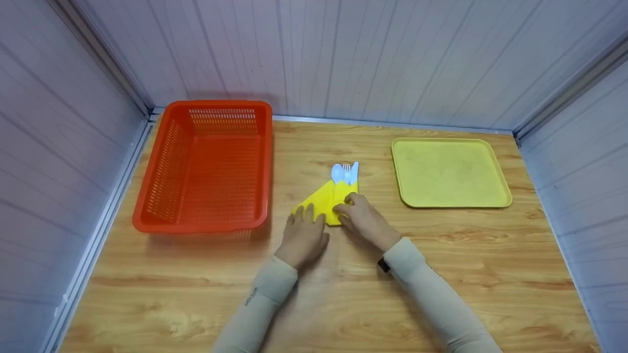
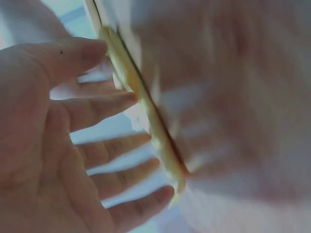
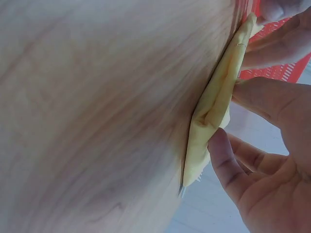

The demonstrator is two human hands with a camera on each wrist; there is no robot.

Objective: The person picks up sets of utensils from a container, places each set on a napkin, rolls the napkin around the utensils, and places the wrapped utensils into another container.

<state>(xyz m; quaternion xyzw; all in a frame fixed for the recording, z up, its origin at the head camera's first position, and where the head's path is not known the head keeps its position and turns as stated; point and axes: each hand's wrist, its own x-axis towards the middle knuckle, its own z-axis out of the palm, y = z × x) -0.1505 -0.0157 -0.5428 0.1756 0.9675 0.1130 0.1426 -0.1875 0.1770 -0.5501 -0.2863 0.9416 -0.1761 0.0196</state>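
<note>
A yellow napkin (image 1: 321, 200) lies folded around a white spoon (image 1: 337, 173), a fork (image 1: 347, 171) and a knife (image 1: 354, 172), whose upper ends stick out at its top. Spread fingers of my left hand (image 1: 302, 240) press on the napkin's lower left edge. In the left wrist view those fingertips (image 2: 167, 194) line up along the yellow fold. My right hand (image 1: 365, 220) touches the napkin's right side, thumb and fingertips resting on it slightly bent. Seen from the right wrist, the napkin (image 3: 214, 107) lies low on the table, its near end over the cutlery.
To the left stands a red plastic basket (image 1: 267, 171) with slotted walls. A yellow rectangular tray (image 1: 451, 171) lies at the right on the wooden table (image 1: 343, 304). White panel walls (image 1: 314, 59) close in the back and both sides.
</note>
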